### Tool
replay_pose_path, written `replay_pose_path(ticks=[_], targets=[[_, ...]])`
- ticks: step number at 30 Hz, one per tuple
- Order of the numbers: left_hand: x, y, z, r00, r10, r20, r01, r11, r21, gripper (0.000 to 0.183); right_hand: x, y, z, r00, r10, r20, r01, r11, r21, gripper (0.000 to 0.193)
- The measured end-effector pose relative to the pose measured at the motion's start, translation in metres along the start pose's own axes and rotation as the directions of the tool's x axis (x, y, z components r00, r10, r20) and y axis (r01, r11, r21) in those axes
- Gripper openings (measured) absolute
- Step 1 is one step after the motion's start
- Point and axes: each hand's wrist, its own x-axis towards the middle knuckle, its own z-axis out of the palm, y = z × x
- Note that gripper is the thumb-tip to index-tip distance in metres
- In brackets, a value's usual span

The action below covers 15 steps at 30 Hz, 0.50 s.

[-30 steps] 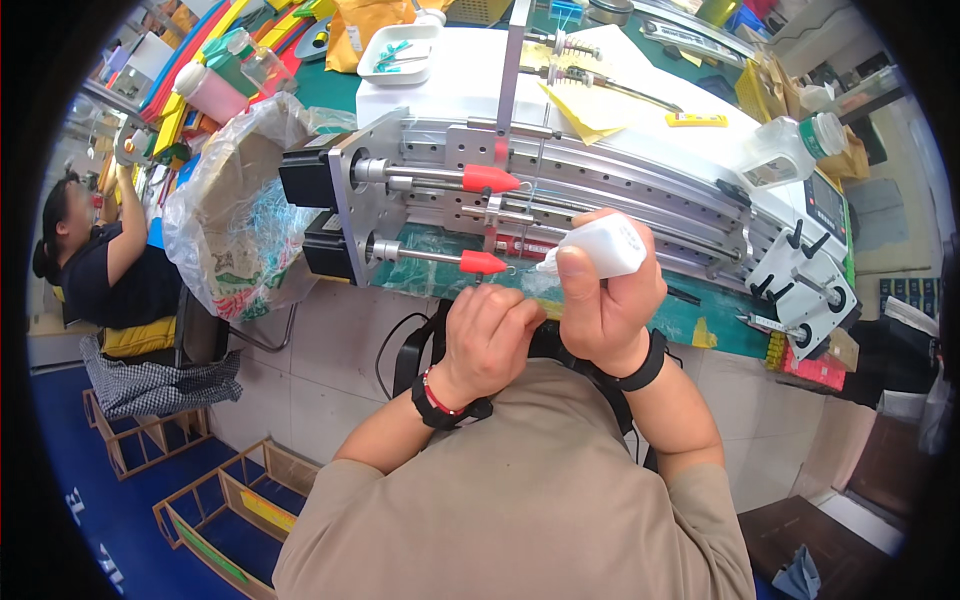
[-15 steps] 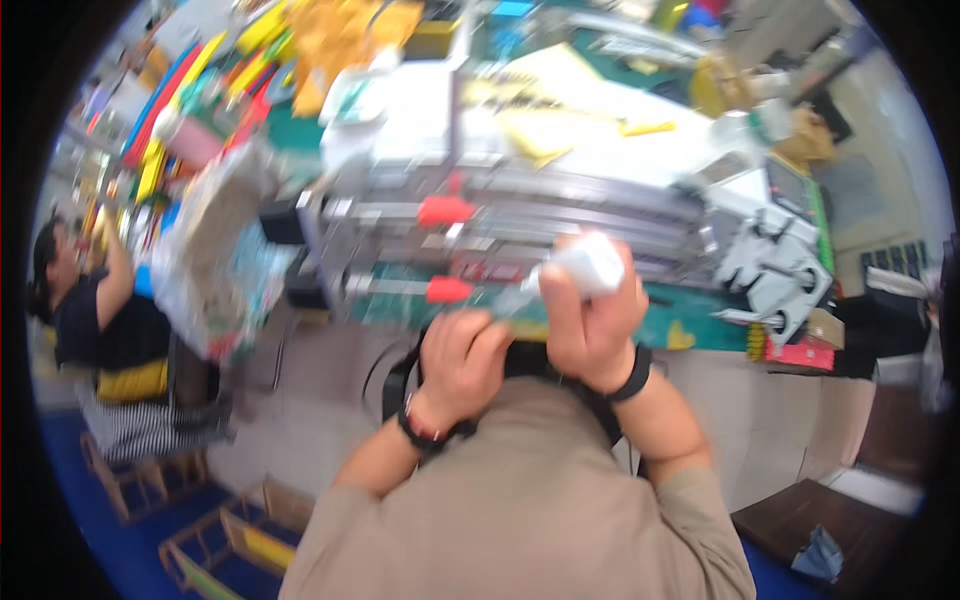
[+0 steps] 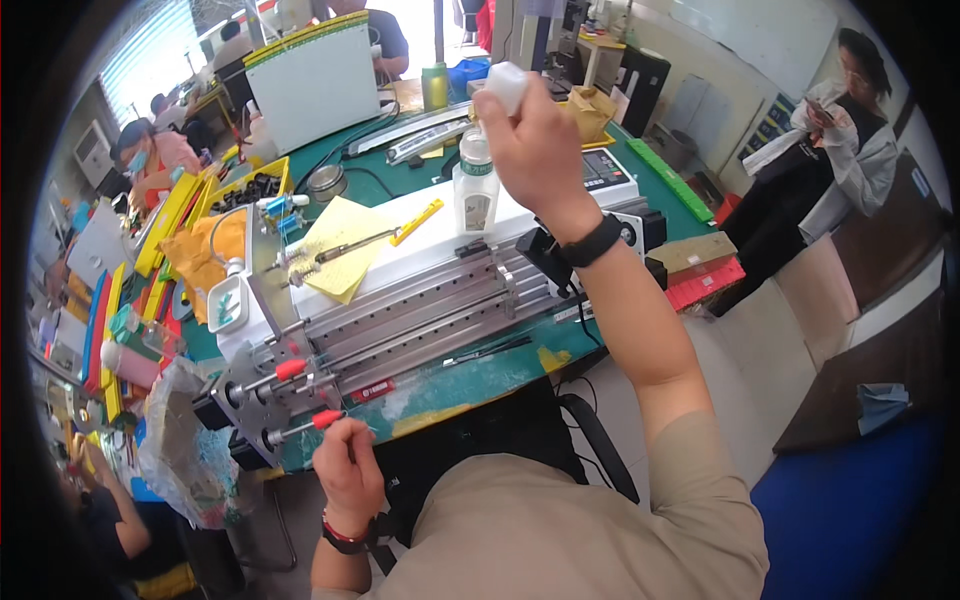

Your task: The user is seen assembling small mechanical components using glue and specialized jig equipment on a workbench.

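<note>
My right hand (image 3: pixel 538 140) is raised over the far part of the bench, its fingers closed round a small white plastic bottle (image 3: pixel 507 86). Just below that hand stands a clear bottle (image 3: pixel 476 200) with a pale label, upright on a white surface. My left hand (image 3: pixel 348 472) is at the bench's near edge with its fingers curled together. Whatever they pinch, if anything, is too small to make out. Close by its fingertips is the red tip (image 3: pixel 326 418) of a metal rod on a rail machine (image 3: pixel 420 335). A second red tip (image 3: pixel 290 369) sits farther back.
Yellow paper (image 3: pixel 345 235) and a yellow cutter (image 3: pixel 416 222) lie behind the rails. A plastic-lined bin (image 3: pixel 185 450) stands at the left edge. To the right are a red box (image 3: pixel 705 283) and a standing person (image 3: pixel 850 150). Other people sit at the far left.
My right hand has gone up and away from the near edge, carrying the white bottle. My left hand is now beside the red tip. The view has swung and shows more of the room.
</note>
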Motion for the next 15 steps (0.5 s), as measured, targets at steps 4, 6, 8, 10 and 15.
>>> replay_pose_path(ticks=[4,6,8,10,15], targets=[[0.013,0.009,-0.006,0.989,0.014,0.148,-0.018,1.0,0.024,0.011,-0.006,0.02,-0.006,0.992,0.053,0.116,-0.047,0.997,-0.057,0.044],[0.022,0.027,-0.015,0.968,-0.062,0.245,0.041,0.995,0.089,0.017,-0.006,0.034,-0.008,0.984,0.086,0.155,-0.082,0.996,-0.033,0.047],[0.039,0.053,-0.012,0.97,0.212,0.121,-0.219,0.975,0.045,0.027,-0.009,0.024,-0.01,0.989,0.101,0.11,-0.112,0.989,0.096,0.045],[0.065,0.079,-0.019,0.898,0.408,0.165,-0.391,0.912,-0.127,0.031,-0.007,0.045,-0.005,0.994,0.014,0.107,-0.029,0.99,0.135,0.035],[0.065,0.188,-0.01,0.716,0.698,-0.024,-0.61,0.609,-0.507,0.022,0.012,0.084,-0.012,0.956,0.191,0.222,-0.257,0.912,0.321,0.033]])
